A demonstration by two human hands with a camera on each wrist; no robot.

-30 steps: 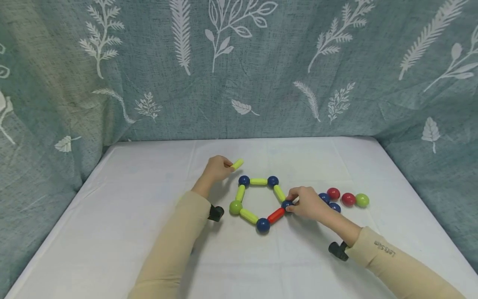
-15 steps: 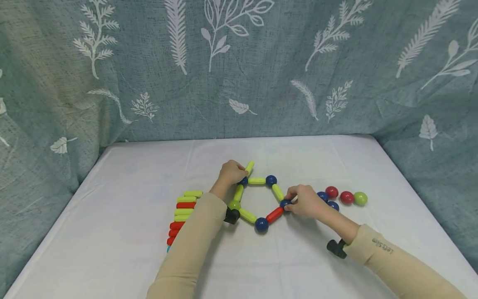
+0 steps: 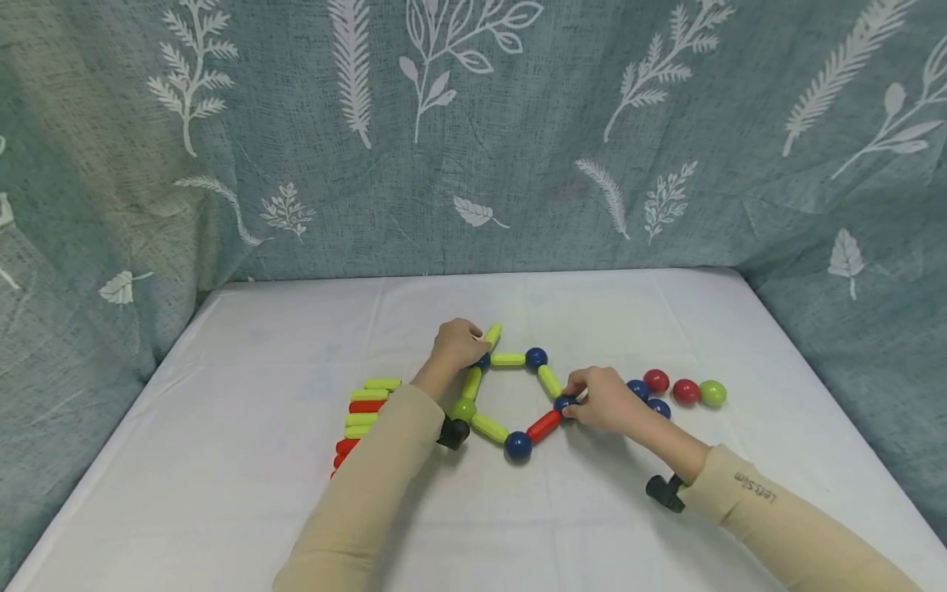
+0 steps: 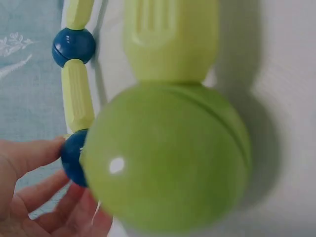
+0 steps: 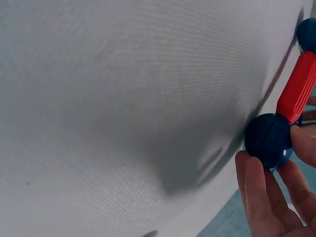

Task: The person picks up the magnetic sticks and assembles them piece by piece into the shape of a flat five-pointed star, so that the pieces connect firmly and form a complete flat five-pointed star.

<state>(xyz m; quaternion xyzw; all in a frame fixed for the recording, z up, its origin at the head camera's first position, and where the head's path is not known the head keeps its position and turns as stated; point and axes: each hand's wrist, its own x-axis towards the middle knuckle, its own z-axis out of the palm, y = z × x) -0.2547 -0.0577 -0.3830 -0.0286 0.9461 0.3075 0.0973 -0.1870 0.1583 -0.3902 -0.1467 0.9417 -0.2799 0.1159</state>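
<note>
A closed ring of coloured rods and balls lies on the table. At its back left corner, my left hand [image 3: 456, 342] grips a blue ball [image 4: 73, 157] between thumb and fingers. From that corner a loose-ended yellow-green rod [image 3: 493, 334] points outward, away from me. My right hand [image 3: 602, 400] pinches the blue ball [image 5: 266, 139] at the ring's right corner, where a red rod [image 3: 543, 426] joins it. A green ball [image 4: 168, 158] fills much of the left wrist view. Another blue ball [image 3: 518, 446] forms the near corner, and one more blue ball [image 3: 536, 358] the back right.
Left of the ring, a row of yellow-green rods [image 3: 361, 419] and red rods [image 3: 367, 406] is partly covered by my left sleeve. Beyond my right hand sit loose balls: red [image 3: 685, 392], green [image 3: 713, 393] and blue [image 3: 658, 408]. A patterned curtain [image 3: 473, 164] hangs behind the white-covered table [image 3: 614, 526].
My left hand has moved right and slightly nearer, bringing the yellow-green rod to the back left blue ball. The row of rods has come into view. My right hand stays at its ball.
</note>
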